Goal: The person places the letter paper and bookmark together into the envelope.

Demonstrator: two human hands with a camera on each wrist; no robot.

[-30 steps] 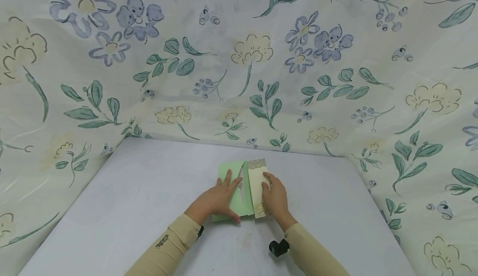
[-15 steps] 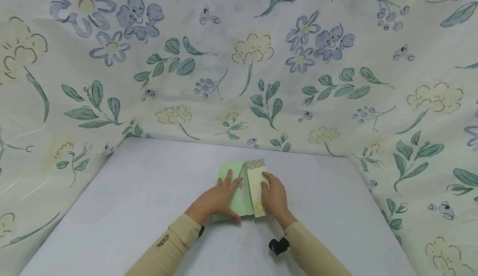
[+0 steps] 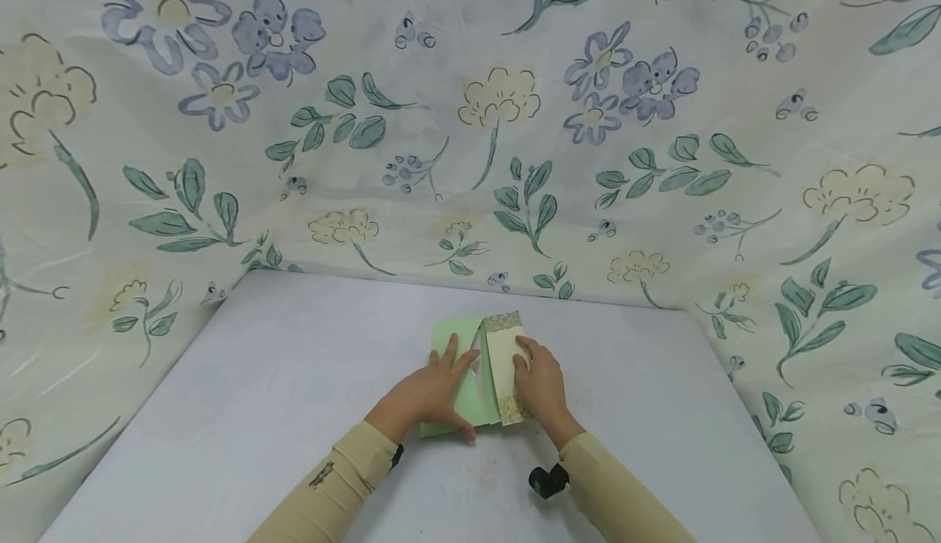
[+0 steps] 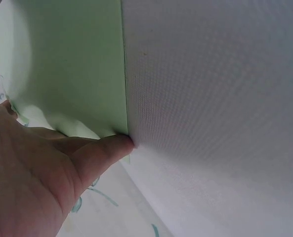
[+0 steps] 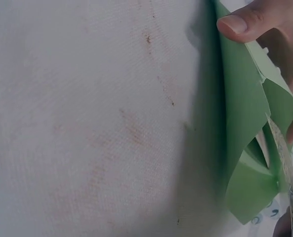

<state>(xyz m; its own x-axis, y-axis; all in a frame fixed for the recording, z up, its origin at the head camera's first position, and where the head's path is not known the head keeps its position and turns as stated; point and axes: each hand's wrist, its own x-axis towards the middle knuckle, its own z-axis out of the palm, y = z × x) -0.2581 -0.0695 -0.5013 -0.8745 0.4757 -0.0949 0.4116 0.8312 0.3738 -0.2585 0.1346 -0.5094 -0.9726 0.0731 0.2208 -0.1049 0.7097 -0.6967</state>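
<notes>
A pale green paper envelope lies on the white table in the head view, its right side gaping. My left hand rests across it with fingers spread and thumb at the near edge. The left wrist view shows that thumb at the envelope's corner. Beside the gap, my right hand pinches a cream card with glittery bands at both ends by its right side. From the right wrist, the card appears edge-on at the envelope's folded green flaps. How far the card reaches inside is hidden.
The white tabletop spreads around both hands and bears faint reddish-brown stains. Floral sheeting rises along the back and both sides. A dark wrist device sits below the right hand, near the table surface.
The card and my right hand have edged very slightly left, toward the envelope. My left hand keeps its place on the envelope.
</notes>
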